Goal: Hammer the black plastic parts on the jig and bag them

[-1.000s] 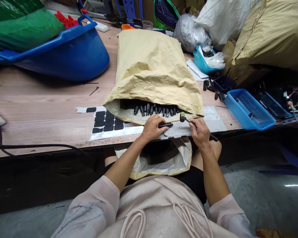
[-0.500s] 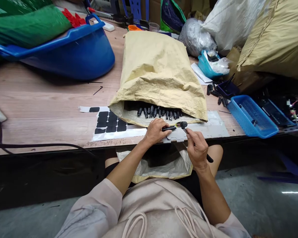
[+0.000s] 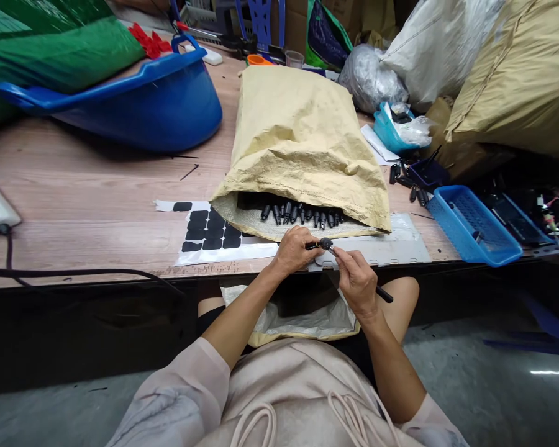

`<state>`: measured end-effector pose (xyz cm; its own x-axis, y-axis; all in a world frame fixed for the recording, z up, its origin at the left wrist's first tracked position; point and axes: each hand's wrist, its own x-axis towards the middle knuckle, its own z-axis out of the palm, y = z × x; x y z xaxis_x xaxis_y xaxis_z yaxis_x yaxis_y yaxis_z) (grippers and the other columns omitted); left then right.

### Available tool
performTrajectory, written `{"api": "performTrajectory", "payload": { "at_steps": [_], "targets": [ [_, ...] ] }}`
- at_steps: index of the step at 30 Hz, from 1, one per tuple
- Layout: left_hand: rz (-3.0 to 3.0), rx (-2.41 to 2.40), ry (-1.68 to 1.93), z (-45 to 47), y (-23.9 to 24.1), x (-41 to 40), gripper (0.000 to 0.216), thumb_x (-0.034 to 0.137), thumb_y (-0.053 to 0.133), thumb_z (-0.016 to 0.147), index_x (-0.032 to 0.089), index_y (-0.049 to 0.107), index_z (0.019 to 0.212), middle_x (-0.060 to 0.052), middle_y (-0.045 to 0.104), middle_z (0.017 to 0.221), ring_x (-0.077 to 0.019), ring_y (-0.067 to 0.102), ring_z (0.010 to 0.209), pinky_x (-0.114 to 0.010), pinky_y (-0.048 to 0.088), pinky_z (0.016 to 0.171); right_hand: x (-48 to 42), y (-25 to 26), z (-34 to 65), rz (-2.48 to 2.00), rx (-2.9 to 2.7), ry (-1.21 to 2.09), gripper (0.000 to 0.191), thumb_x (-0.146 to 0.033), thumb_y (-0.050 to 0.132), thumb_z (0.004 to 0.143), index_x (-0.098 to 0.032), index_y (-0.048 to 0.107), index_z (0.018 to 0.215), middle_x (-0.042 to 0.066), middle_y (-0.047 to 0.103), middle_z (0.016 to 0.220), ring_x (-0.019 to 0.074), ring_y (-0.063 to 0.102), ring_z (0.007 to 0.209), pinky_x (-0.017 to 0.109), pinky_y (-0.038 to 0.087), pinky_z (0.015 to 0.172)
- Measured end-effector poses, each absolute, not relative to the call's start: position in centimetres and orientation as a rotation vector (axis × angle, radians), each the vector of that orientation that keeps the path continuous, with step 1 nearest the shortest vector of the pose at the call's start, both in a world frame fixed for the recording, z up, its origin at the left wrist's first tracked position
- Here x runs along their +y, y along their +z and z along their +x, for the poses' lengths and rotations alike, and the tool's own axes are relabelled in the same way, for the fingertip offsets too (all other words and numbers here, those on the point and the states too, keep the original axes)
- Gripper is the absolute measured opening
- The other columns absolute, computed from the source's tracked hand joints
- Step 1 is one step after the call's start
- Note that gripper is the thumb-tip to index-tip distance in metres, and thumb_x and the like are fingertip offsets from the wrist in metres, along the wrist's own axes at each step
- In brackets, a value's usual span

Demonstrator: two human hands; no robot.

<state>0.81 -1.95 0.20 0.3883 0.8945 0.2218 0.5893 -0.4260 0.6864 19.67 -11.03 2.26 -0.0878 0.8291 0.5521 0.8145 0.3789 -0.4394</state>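
At the table's front edge, my left hand (image 3: 297, 249) is closed on a slim black cylindrical part (image 3: 313, 246), mostly hidden by my fingers. My right hand (image 3: 358, 279) grips a ratchet wrench (image 3: 384, 294) with a black handle and a metal shaft. Its round dark head meets the right end of the black part. Just beyond my hands lies a tan woven sack (image 3: 302, 130), its mouth facing me. Several similar black parts (image 3: 302, 213) show inside that mouth. A second open sack (image 3: 302, 329) rests on my lap beneath my hands.
A big blue basin (image 3: 158, 105) stands at the back left. Black stickers on a white sheet (image 3: 214, 233) lie left of the sack. To the right are a blue basket (image 3: 479, 226), a teal basket (image 3: 398, 139) and loose black pieces (image 3: 417, 192). A cable (image 3: 84, 272) crosses the left front edge.
My right hand has moved left with the ratchet wrench, bringing its head onto the end of the black part. My left hand still holds that part. The view has shifted slightly.
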Motion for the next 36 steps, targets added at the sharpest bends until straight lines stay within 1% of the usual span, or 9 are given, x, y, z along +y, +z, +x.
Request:
{"api": "performTrajectory", "payload": {
  "at_steps": [7, 13, 17, 21, 24, 27, 31, 34, 36],
  "targets": [
    [2.14, 1.28, 0.831, 0.9, 0.5, -2.1, 0.012, 0.028, 0.084, 0.079, 0.021, 0.08, 0.089, -0.004, 0.068, 0.082, -0.0225, 0.06, 0.089, -0.036, 0.048, 0.083, -8.5, 2.5, 22.8, -1.397, -1.81, -0.043, 0.029, -0.024, 0.055, 0.104, -0.026, 0.074, 0.126, 0.008, 0.076, 0.104, 0.0214, 0.072, 0.098, 0.034, 0.058, 0.089],
    [2.155, 1.247, 0.859, 0.7, 0.7, -2.4, 0.01, 0.023, 0.082, 0.074, 0.02, 0.074, 0.078, -0.003, 0.068, 0.08, -0.0216, 0.06, 0.084, -0.036, 0.048, 0.082, -4.9, 1.9, 28.5, -1.287, -2.128, -0.11, 0.018, -0.027, 0.063, 0.1, -0.028, 0.08, 0.108, 0.005, 0.077, 0.098, 0.0218, 0.07, 0.093, 0.037, 0.054, 0.086],
    [2.186, 1.223, 0.885, 0.6, 0.4, -2.3, 0.012, 0.021, 0.082, 0.071, 0.02, 0.071, 0.075, -0.002, 0.066, 0.076, -0.0215, 0.059, 0.082, -0.036, 0.047, 0.08, -3.7, 1.1, 30.2, -1.251, -2.187, -0.017, 0.018, -0.027, 0.062, 0.099, -0.027, 0.08, 0.105, 0.004, 0.075, 0.095, 0.0223, 0.066, 0.091, 0.039, 0.052, 0.087],
    [2.246, 1.091, 0.998, 0.2, 0.9, -3.0, 0.013, 0.026, 0.081, 0.074, 0.02, 0.07, 0.077, -0.003, 0.066, 0.077, -0.0206, 0.06, 0.08, -0.035, 0.047, 0.077, -3.7, 0.7, 30.0, -1.277, -2.14, 0.033, 0.017, -0.026, 0.064, 0.096, -0.027, 0.079, 0.105, 0.004, 0.074, 0.097, 0.023, 0.065, 0.092, 0.04, 0.051, 0.087],
    [2.274, 0.852, 1.054, -0.5, 1.6, -5.5, 0.011, 0.03, 0.074, 0.083, 0.02, 0.07, 0.082, -0.004, 0.068, 0.08, -0.0183, 0.061, 0.075, -0.032, 0.046, 0.07, -3.9, 0.7, 29.8, -1.287, -2.129, 0.042, 0.018, -0.026, 0.064, 0.094, -0.025, 0.078, 0.105, 0.005, 0.073, 0.097, 0.0231, 0.065, 0.092, 0.04, 0.05, 0.088],
    [2.284, 0.69, 0.914, -1.1, 1.2, -9.2, 0.012, 0.032, 0.068, 0.089, 0.02, 0.071, 0.087, -0.004, 0.067, 0.08, -0.016, 0.062, 0.069, -0.029, 0.045, 0.063, -3.9, 0.7, 29.7, -1.299, -2.125, 0.047, 0.018, -0.027, 0.065, 0.092, -0.024, 0.078, 0.104, 0.005, 0.073, 0.096, 0.0231, 0.064, 0.092, 0.039, 0.051, 0.088],
    [2.307, 0.98, 0.466, -1.0, -1.4, -12.7, 0.01, 0.029, 0.068, 0.088, 0.021, 0.073, 0.086, -0.005, 0.069, 0.085, -0.0187, 0.067, 0.072, -0.03, 0.048, 0.064, -3.9, 0.7, 29.6, -1.331, -2.112, 0.031, 0.018, -0.028, 0.064, 0.092, -0.025, 0.079, 0.102, 0.005, 0.073, 0.095, 0.0226, 0.064, 0.092, 0.038, 0.051, 0.088],
    [2.233, 1.201, 0.12, -0.5, -2.8, -13.5, 0.018, 0.024, 0.069, 0.086, 0.023, 0.074, 0.104, -0.007, 0.074, 0.101, -0.0231, 0.072, 0.083, -0.032, 0.052, 0.07, -3.9, 0.7, 29.6, -1.354, -2.109, 0.035, 0.018, -0.029, 0.065, 0.091, -0.025, 0.079, 0.101, 0.004, 0.073, 0.096, 0.0226, 0.064, 0.093, 0.039, 0.052, 0.089],
    [2.197, 1.185, 0.08, -0.3, -2.6, -13.4, 0.03, 0.023, 0.069, 0.087, 0.025, 0.072, 0.116, -0.007, 0.075, 0.107, -0.0233, 0.073, 0.088, -0.031, 0.053, 0.073, -3.9, 0.8, 29.6, -1.36, -2.113, 0.044, 0.018, -0.028, 0.065, 0.09, -0.025, 0.079, 0.101, 0.004, 0.073, 0.096, 0.0225, 0.064, 0.093, 0.038, 0.052, 0.089]
  ]
}}
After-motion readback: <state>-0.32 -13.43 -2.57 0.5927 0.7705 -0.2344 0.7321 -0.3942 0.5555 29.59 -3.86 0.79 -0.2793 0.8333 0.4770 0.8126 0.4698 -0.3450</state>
